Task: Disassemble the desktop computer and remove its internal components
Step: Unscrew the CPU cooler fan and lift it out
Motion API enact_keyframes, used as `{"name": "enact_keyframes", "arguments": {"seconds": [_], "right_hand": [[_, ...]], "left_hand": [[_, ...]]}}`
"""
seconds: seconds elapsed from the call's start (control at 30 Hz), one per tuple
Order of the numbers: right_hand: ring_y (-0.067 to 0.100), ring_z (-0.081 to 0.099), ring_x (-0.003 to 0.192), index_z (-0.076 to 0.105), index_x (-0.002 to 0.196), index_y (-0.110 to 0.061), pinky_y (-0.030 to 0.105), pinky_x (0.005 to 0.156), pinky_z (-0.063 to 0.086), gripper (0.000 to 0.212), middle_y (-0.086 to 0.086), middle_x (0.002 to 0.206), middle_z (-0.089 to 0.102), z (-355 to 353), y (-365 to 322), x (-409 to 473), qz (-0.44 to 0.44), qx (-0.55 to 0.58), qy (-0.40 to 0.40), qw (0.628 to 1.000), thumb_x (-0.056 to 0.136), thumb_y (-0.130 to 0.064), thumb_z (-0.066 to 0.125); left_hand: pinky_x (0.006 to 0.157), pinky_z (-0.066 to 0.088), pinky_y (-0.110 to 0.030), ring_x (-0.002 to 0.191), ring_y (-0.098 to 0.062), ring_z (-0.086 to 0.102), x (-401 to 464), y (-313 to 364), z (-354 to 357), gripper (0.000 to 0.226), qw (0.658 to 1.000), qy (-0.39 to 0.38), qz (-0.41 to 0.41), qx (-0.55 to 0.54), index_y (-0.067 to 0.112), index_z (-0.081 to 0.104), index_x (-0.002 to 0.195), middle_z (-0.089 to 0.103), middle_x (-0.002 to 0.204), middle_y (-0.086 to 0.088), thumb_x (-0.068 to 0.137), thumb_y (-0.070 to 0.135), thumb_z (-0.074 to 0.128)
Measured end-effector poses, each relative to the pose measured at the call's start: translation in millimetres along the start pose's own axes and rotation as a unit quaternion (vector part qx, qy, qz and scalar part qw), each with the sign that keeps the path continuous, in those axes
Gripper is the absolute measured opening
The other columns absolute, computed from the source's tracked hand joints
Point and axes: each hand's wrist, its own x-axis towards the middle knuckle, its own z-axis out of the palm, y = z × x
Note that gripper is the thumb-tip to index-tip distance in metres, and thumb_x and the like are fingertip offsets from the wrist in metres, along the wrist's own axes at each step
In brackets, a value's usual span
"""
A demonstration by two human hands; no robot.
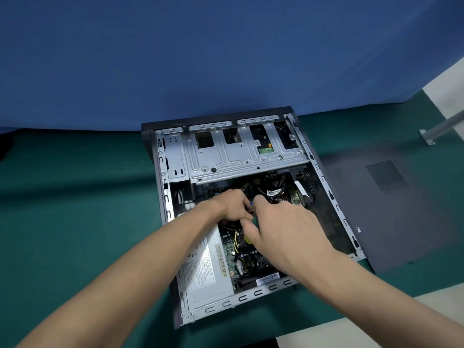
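Observation:
An open desktop computer case (334, 197) lies on its side on a green table mat. Inside it, a silver drive cage (233, 156) sits at the far end, a grey power supply (208, 270) at the near left, and the green motherboard (248, 259) with black cables (273, 184) in the middle. My left hand (231, 205) reaches into the case centre with curled fingers that seem to pinch a small dark part; the exact grip is hidden. My right hand (278, 227) is beside it, fingers bent down onto the same spot.
The removed dark side panel (391, 214) with a vent grille lies flat to the right of the case. A blue cloth backdrop (226, 59) rises behind. A metal bracket leg (437, 129) stands at the far right. The mat's front edge is near right.

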Motion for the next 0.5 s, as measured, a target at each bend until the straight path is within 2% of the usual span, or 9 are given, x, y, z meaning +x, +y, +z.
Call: {"name": "enact_keyframes", "arguments": {"seconds": [0.07, 0.1, 0.17, 0.2, 0.23, 0.3, 0.33, 0.4, 0.5], "right_hand": [[0.027, 0.051, 0.079, 0.037, 0.11, -0.021, 0.031, 0.062, 0.03, 0.025, 0.002, 0.088, 0.047, -4.2, 2.9, 0.7, -0.017, 0.049, -0.034, 0.998, 0.093, -0.038, 0.044], [0.026, 0.05, 0.079, 0.035, 0.108, -0.022, 0.031, 0.064, 0.031, 0.024, 0.0, 0.09, 0.046, -6.7, 4.7, -0.4, -0.009, 0.06, -0.049, 0.997, 0.092, -0.037, 0.047], [0.027, 0.057, 0.08, 0.03, 0.098, -0.021, 0.032, 0.057, 0.03, 0.029, 0.001, 0.091, 0.054, -7.7, 8.3, -3.3, 0.024, 0.01, -0.039, 0.999, 0.093, -0.045, 0.045], [0.027, 0.061, 0.082, 0.027, 0.093, -0.02, 0.032, 0.052, 0.026, 0.034, 0.001, 0.09, 0.058, -8.2, 9.3, -4.5, 0.034, -0.042, -0.023, 0.998, 0.094, -0.052, 0.039], [0.026, 0.064, 0.083, 0.025, 0.09, -0.019, 0.033, 0.049, 0.024, 0.038, 0.001, 0.089, 0.061, -7.5, 10.2, -5.3, 0.033, -0.084, -0.012, 0.996, 0.095, -0.056, 0.032], [0.027, 0.063, 0.086, 0.027, 0.09, -0.018, 0.033, 0.051, 0.027, 0.034, 0.003, 0.092, 0.061, -3.5, 10.6, -7.1, -0.001, -0.075, -0.011, 0.997, 0.097, -0.052, 0.028], [0.028, 0.062, 0.087, 0.032, 0.095, -0.019, 0.033, 0.056, 0.031, 0.029, 0.003, 0.096, 0.059, -2.5, 10.0, -7.3, -0.03, -0.035, -0.023, 0.999, 0.097, -0.047, 0.033], [0.028, 0.059, 0.091, 0.038, 0.106, -0.021, 0.033, 0.065, 0.036, 0.025, -0.001, 0.104, 0.052, -4.0, 7.1, -7.2, -0.064, 0.038, -0.06, 0.995, 0.093, -0.042, 0.045], [0.029, 0.061, 0.092, 0.029, 0.096, -0.023, 0.033, 0.06, 0.032, 0.039, -0.001, 0.1, 0.057, -6.5, 6.9, -6.6, 0.005, 0.018, -0.037, 0.999, 0.089, -0.058, 0.044]], "left_hand": [[0.049, 0.034, -0.025, 0.075, -0.04, 0.048, -2.7, 0.8, -0.1, 0.023, 1.0, 0.002, 0.012, -0.006, 0.003, 0.048, 0.06, 0.059, 0.083, -0.023, 0.074, 0.01, 0.064], [0.049, 0.033, -0.024, 0.069, -0.037, 0.049, -2.7, 1.2, -0.2, 0.024, 1.0, -0.003, 0.013, -0.005, 0.005, 0.05, 0.059, 0.059, 0.084, -0.024, 0.075, 0.014, 0.066], [0.056, 0.041, -0.027, 0.073, -0.029, 0.057, -1.9, 2.1, -0.7, 0.018, 1.0, -0.017, 0.005, 0.005, 0.01, 0.067, 0.078, 0.063, 0.078, -0.016, 0.076, 0.027, 0.071], [0.056, 0.042, -0.026, 0.068, -0.021, 0.056, -2.2, 2.7, -0.9, 0.024, 1.0, -0.025, 0.0, 0.008, 0.012, 0.07, 0.089, 0.062, 0.071, -0.007, 0.076, 0.032, 0.072], [0.051, 0.04, -0.023, 0.061, -0.013, 0.051, -1.5, 2.6, -0.6, 0.023, 1.0, -0.028, -0.004, 0.005, 0.015, 0.07, 0.09, 0.058, 0.065, 0.001, 0.076, 0.033, 0.072], [0.049, 0.035, -0.022, 0.056, -0.01, 0.044, -0.2, 2.9, -0.8, 0.012, 1.0, -0.027, -0.001, 0.012, 0.016, 0.065, 0.075, 0.052, 0.06, 0.004, 0.078, 0.027, 0.069], [0.051, 0.035, -0.024, 0.058, -0.013, 0.044, -0.4, 3.3, -0.8, 0.014, 0.999, -0.028, 0.0, 0.019, 0.015, 0.061, 0.069, 0.052, 0.061, 0.002, 0.079, 0.023, 0.066], [0.056, 0.034, -0.024, 0.063, -0.015, 0.044, -1.9, 4.1, -1.8, 0.01, 0.999, -0.027, 0.008, 0.034, 0.011, 0.06, 0.069, 0.053, 0.067, -0.003, 0.078, 0.015, 0.063], [0.049, 0.033, -0.025, 0.055, -0.014, 0.042, -0.4, 3.4, -1.3, 0.023, 0.998, -0.019, 0.0, 0.058, 0.011, 0.051, 0.061, 0.05, 0.061, -0.001, 0.079, 0.019, 0.061]]}}
